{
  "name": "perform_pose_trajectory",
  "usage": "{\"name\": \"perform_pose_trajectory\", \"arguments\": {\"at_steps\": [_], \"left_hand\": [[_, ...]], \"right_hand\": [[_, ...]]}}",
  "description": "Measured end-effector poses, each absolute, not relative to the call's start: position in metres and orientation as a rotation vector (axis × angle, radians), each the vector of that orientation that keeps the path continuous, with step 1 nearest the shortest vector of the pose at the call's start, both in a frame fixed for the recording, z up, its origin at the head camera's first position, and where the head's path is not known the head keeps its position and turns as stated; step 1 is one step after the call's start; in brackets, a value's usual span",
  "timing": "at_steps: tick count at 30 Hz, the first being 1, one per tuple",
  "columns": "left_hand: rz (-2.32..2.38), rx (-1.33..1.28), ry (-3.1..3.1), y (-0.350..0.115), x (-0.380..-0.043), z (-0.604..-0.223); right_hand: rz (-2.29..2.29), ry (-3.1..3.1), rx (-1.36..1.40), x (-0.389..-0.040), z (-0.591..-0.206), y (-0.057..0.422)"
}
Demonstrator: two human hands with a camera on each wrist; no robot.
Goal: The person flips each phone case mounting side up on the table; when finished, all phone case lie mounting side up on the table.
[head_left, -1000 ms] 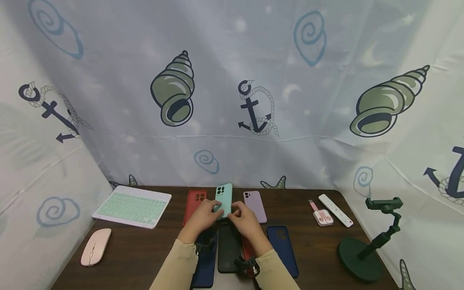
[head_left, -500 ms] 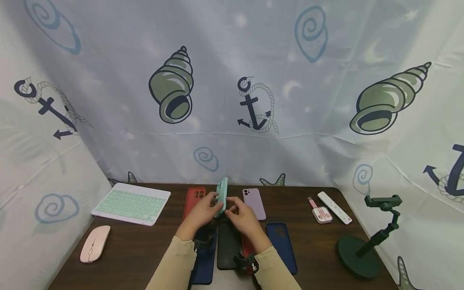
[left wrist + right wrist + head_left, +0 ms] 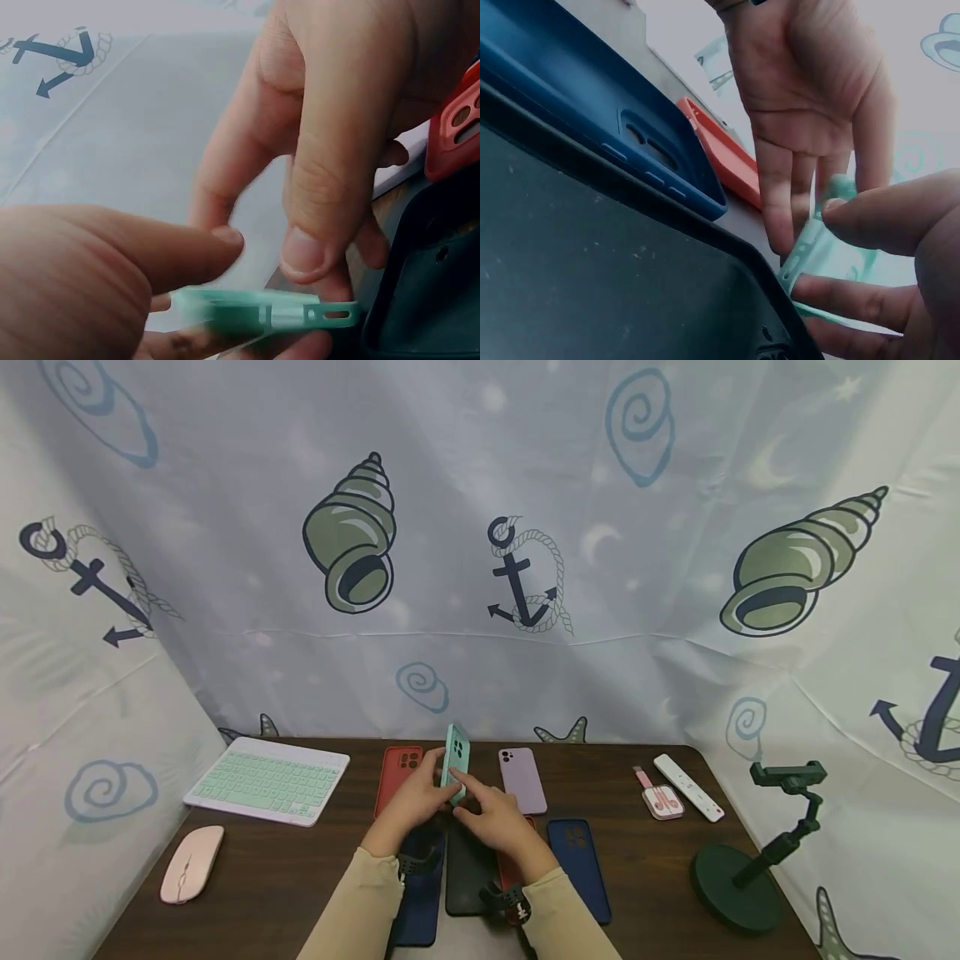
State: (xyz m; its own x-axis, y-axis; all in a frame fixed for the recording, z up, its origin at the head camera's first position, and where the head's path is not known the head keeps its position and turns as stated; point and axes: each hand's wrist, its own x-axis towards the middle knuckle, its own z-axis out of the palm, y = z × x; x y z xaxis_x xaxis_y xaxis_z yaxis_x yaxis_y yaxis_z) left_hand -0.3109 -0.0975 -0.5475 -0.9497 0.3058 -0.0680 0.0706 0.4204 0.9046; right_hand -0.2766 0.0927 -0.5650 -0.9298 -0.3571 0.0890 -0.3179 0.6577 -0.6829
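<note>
A mint-green phone case (image 3: pixel 458 750) stands raised and tilted between both hands at the middle of the table. My left hand (image 3: pixel 411 802) grips it from the left, thumb in front and fingers behind. From the right, my right hand (image 3: pixel 498 818) pinches it, with the index finger against its face. In the left wrist view the mint case (image 3: pixel 292 315) appears edge-on, showing cutouts along its side. The right wrist view shows the mint case (image 3: pixel 817 255) between the fingers of both hands; its inside is partly hidden. Below the hands lies a black phone case (image 3: pixel 467 881).
Around the hands lie a red case (image 3: pixel 396 777), a lavender case (image 3: pixel 522 781), blue cases (image 3: pixel 417 897) (image 3: pixel 581 868) and another red case under the right wrist. A keyboard (image 3: pixel 266 781), mouse (image 3: pixel 192 864), white remote (image 3: pixel 688 787), boxed earphones (image 3: pixel 663 802) and green stand (image 3: pixel 735 889) sit farther out.
The mint case has turned from facing upward to standing more on edge. My right hand has moved left, and its index finger now reaches onto the case. The head view has shifted slightly.
</note>
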Motion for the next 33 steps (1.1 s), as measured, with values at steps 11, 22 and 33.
{"name": "perform_pose_trajectory", "arguments": {"at_steps": [11, 22, 33], "left_hand": [[1.391, 0.292, 2.600, -0.098, -0.315, -0.551], [1.193, 0.309, 2.765, -0.101, -0.314, -0.553], [0.701, 0.305, 3.004, -0.094, -0.313, -0.561]], "right_hand": [[-1.176, 2.806, -0.562, -0.279, -0.567, 0.095], [-1.111, 2.844, -0.573, -0.280, -0.568, 0.099], [-1.140, 2.790, -0.596, -0.280, -0.566, 0.102]]}}
